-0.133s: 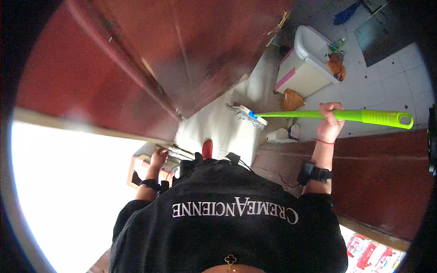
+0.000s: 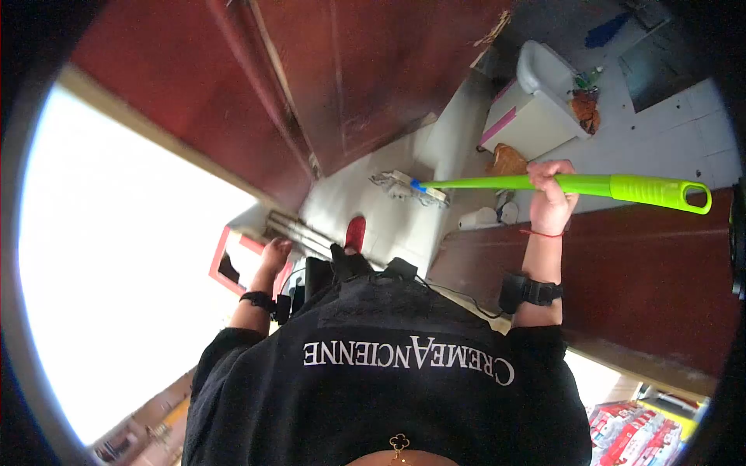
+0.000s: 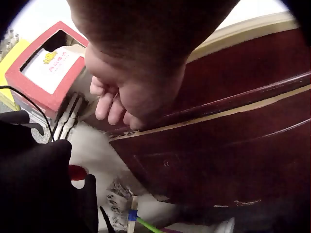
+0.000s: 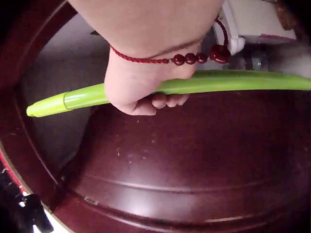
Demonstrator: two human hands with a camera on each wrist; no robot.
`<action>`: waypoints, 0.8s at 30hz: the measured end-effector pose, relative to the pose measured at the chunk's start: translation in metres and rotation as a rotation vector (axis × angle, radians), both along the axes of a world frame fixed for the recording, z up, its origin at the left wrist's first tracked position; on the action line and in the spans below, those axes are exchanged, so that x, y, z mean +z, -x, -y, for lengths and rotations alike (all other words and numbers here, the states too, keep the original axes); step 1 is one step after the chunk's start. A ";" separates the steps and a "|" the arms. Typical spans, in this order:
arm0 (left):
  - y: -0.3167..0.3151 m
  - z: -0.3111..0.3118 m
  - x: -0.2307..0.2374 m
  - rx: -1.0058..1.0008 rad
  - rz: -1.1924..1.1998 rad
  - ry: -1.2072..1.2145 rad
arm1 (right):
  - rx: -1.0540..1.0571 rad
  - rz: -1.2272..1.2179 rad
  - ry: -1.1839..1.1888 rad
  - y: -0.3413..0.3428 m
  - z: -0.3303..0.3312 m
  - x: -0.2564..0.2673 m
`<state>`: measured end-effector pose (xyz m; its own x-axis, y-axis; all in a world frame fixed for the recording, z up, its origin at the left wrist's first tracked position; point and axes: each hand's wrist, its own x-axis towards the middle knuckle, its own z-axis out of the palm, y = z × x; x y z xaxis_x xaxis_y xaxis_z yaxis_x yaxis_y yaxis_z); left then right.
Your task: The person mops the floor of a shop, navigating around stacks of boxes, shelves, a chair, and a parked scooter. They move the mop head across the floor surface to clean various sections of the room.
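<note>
My right hand [image 2: 550,194] grips the bright green handle of a mop [image 2: 482,183], fingers curled round it, as the right wrist view also shows. The handle's ribbed grip end with its hanging hole extends to the right of the hand. At the other end, the mop's grey strand head [image 2: 392,185] with a blue joint lies on the pale floor, near a red shoe [image 2: 355,234]. My left hand [image 3: 138,92] holds nothing; its fingers hang loosely curled close by the edge of a dark red door [image 3: 233,165].
A white tub [image 2: 536,109] with brown and green items stands on the tiles at the far right. A brown bag [image 2: 509,159] and white rolls [image 2: 478,218] are on the floor. Dark red doors flank both sides. A red-framed box [image 3: 46,68] sits beside the left hand.
The head view has turned slightly. In it the mop head and my right hand have shifted a little left and up; the right-hand grip on the handle is unchanged.
</note>
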<state>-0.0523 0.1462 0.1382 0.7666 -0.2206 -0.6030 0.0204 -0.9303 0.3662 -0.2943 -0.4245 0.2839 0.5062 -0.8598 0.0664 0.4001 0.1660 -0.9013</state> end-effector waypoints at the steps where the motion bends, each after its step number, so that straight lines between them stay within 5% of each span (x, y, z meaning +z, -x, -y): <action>1: 0.067 0.094 -0.043 -0.026 -0.012 0.122 | 0.081 -0.042 0.148 0.034 0.064 0.043; 3: 0.175 0.273 -0.069 0.042 -0.314 0.438 | 0.151 -0.245 0.472 0.044 0.111 0.194; 5: 0.105 0.274 -0.045 -0.038 -0.286 0.336 | 0.185 -0.092 0.449 0.002 0.110 0.159; 9: 0.086 0.230 -0.028 -0.092 -0.163 0.277 | 0.372 0.057 0.364 -0.034 0.108 0.142; 15: 0.144 0.163 0.037 0.167 -0.105 0.105 | 0.600 0.139 0.272 -0.029 0.089 0.178; 17: 0.193 0.140 0.039 0.230 -0.084 0.156 | 0.678 0.122 0.324 0.005 0.057 0.189; 24: 0.268 -0.037 0.024 0.173 -0.015 0.119 | 0.731 0.179 0.313 0.068 -0.154 0.100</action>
